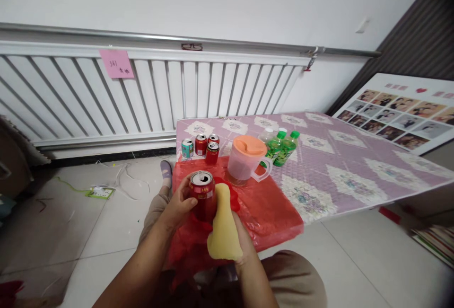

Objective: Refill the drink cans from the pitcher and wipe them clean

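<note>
My left hand point(180, 204) is closed around a dark red drink can point(203, 197), which stands upright with its tab opening showing on top. A yellow cloth point(224, 227) drapes over my right hand point(241, 234) and lies against the can's right side. Most of my right hand's fingers are hidden behind the cloth, which it appears to grip. Behind both hands is a red thing with a curved edge point(234, 197), partly covered. Beneath lies a red plastic sheet point(273, 208) at the front of the table.
A clear pitcher with an orange lid point(244, 163) stands just beyond the cloth. Several cans, red point(201, 145) and teal point(187, 148), stand at the table's back left. Green-capped bottles point(283, 149) are behind the pitcher. A white radiator point(213, 85) runs along the wall.
</note>
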`<state>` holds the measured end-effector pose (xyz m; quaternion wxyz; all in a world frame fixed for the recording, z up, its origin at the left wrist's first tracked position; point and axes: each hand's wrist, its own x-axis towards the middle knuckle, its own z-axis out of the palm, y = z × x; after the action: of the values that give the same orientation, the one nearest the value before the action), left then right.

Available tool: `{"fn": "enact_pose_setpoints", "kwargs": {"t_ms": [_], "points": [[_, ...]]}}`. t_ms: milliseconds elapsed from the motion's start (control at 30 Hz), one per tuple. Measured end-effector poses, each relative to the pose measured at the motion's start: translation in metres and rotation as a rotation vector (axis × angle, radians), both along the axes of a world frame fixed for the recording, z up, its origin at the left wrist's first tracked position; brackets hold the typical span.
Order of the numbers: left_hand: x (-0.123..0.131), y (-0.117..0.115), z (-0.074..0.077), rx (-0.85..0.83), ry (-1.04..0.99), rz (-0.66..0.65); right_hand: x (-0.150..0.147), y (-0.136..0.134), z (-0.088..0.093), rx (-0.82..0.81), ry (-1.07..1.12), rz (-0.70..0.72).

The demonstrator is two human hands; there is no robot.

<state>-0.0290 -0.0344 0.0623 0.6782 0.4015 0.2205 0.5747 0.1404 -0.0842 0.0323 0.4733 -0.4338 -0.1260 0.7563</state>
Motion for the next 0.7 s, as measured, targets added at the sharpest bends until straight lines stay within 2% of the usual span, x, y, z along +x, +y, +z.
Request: {"fn": "enact_pose_setpoints", "kwargs": {"t_ms": [100, 233, 333, 433, 567, 700], "points": [[0.001, 0.002, -0.006, 0.009, 0.043, -0.007, 0.000, 0.003, 0.001, -0.116, 0.065, -0.016], [0.000, 0.003, -0.014, 0.053, 0.121, -0.006, 0.000, 0.003, 0.005, -0.139, 0.047, -0.074], [0.000, 0.003, -0.014, 0.087, 0.284, 0.028, 0.000, 0.002, 0.007, -0.105, -0.026, -0.094], [0.001, 0.003, -0.010, 0.047, 0.457, 0.056, 0.000, 0.002, 0.008, -0.040, -0.085, -0.123], [-0.001, 0.004, -0.004, 0.006, 0.465, 0.079, 0.001, 0.002, 0.012, 0.102, -0.158, -0.141], [-0.004, 0.006, -0.003, 0.045, 0.486, 0.141, 0.009, 0.003, 0.022, 0.185, -0.303, -0.150]]}}
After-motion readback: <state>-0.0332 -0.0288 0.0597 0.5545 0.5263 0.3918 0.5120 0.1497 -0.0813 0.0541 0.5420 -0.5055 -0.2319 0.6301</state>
